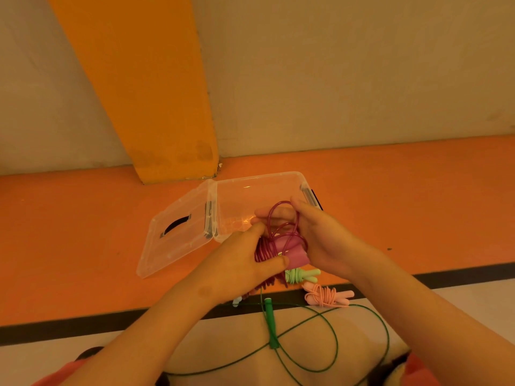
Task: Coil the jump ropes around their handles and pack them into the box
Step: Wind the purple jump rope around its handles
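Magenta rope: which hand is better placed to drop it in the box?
Likely right: both grip the magenta rope, but the right hand reaches over the box; the left hand sits short.

Orange floor, wall at far edge. Black stripe crosses near side.

- Clear plastic box on orange part, close to wall; lid lies open, flat, at box's left.
- Light green coiled rope near box.
- Pink coiled rope just beside it, at stripe.
- Loose green rope uncoiled in loops over stripe; what lies under near loops unclear.
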{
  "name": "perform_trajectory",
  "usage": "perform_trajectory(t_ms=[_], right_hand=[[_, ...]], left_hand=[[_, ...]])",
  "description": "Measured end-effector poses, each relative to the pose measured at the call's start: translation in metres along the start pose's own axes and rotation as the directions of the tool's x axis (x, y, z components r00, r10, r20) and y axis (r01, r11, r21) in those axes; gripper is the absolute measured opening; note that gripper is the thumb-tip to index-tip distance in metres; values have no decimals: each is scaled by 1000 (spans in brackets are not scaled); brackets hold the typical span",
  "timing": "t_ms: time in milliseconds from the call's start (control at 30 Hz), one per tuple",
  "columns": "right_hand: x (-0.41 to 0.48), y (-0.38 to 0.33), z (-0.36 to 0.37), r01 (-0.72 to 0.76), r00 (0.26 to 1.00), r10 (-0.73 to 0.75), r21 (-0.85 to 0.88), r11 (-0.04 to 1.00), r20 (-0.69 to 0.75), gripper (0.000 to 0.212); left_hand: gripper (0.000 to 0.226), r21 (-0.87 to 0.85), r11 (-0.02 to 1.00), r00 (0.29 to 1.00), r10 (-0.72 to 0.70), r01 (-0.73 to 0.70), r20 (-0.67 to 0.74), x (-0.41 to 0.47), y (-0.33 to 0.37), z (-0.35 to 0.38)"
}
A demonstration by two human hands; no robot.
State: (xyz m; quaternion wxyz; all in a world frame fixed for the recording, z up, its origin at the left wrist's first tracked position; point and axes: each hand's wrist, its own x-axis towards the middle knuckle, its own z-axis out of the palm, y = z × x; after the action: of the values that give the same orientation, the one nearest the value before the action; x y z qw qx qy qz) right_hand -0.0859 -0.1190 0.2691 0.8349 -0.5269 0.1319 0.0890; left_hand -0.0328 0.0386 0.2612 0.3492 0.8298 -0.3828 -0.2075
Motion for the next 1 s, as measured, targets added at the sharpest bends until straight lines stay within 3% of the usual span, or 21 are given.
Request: perform_trajectory(t_ms=[100, 267, 400, 533, 667, 867, 1000], right_hand=[[1, 1, -3, -5, 1000, 1, 123, 992, 27, 56], [3, 5, -6, 24, 992, -51, 230, 973, 112, 54], [2, 3, -5, 102, 994, -105, 123, 987, 16, 46], [2, -2, -4, 175, 983, -168, 84, 981, -79, 23], [3, -6, -3, 258, 953, -249, 30, 966, -173, 9], [7, -11, -5, 397, 868, -382, -20, 918, -317, 8], [8, -10, -4, 412, 863, -408, -54, 910, -299, 8]], left_hand=[[20, -21, 1000, 999, 6, -7, -42, 1, 0, -1], [20, -108, 994, 996, -13, 3, -90, 2, 2, -4], [26, -113, 994, 998, -12, 4, -67, 1, 2, -2], [32, -71, 997, 999, -25, 27, 35, -1, 2, -2], [30, -171, 984, 993, -39, 57, 109, -2, 7, 0], [34, -130, 991, 986, 3, 18, 165, -1, 14, 15], [36, -136, 989, 979, -27, 55, 201, 3, 10, 13]])
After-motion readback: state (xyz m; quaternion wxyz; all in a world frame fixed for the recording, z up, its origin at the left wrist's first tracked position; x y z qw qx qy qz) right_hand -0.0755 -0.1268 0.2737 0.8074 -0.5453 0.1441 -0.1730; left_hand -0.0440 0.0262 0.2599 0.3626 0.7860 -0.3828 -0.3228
